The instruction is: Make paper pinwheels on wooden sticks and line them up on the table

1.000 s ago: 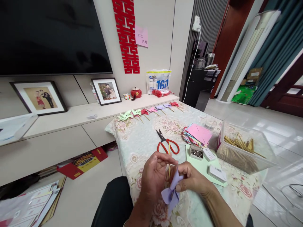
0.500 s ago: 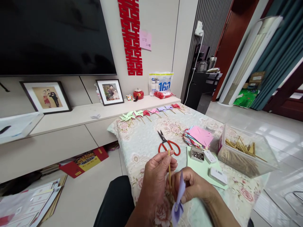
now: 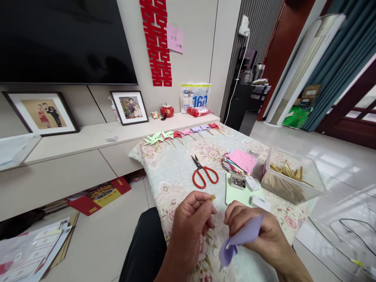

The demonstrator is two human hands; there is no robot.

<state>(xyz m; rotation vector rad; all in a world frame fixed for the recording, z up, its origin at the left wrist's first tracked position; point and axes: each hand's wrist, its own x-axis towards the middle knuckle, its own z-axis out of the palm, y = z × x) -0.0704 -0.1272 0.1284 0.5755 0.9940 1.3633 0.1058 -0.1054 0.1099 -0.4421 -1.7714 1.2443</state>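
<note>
At lower centre, left hand (image 3: pixel 192 223) pinches a wooden stick (image 3: pixel 213 198); right hand (image 3: pixel 258 235) grips a purple paper pinwheel (image 3: pixel 239 243).

The left hand (image 3: pixel 192 219) pinches a thin wooden stick (image 3: pixel 212 198) between thumb and fingers, only its tip showing above them. Just beside it, the right hand (image 3: pixel 258 231) grips a folded lilac paper pinwheel (image 3: pixel 239 241). Both hover over the tabletop (image 3: pixel 176 172), draped in a pale floral cloth. On it lie red-handled scissors (image 3: pixel 203 173), a stack of coloured paper squares (image 3: pixel 238 161), a small open box of metal pins (image 3: pixel 237 181) and a clear plastic tub of wooden sticks (image 3: pixel 289 178). A row of finished paper pinwheels (image 3: pixel 179 135) lines the far edge.
</note>
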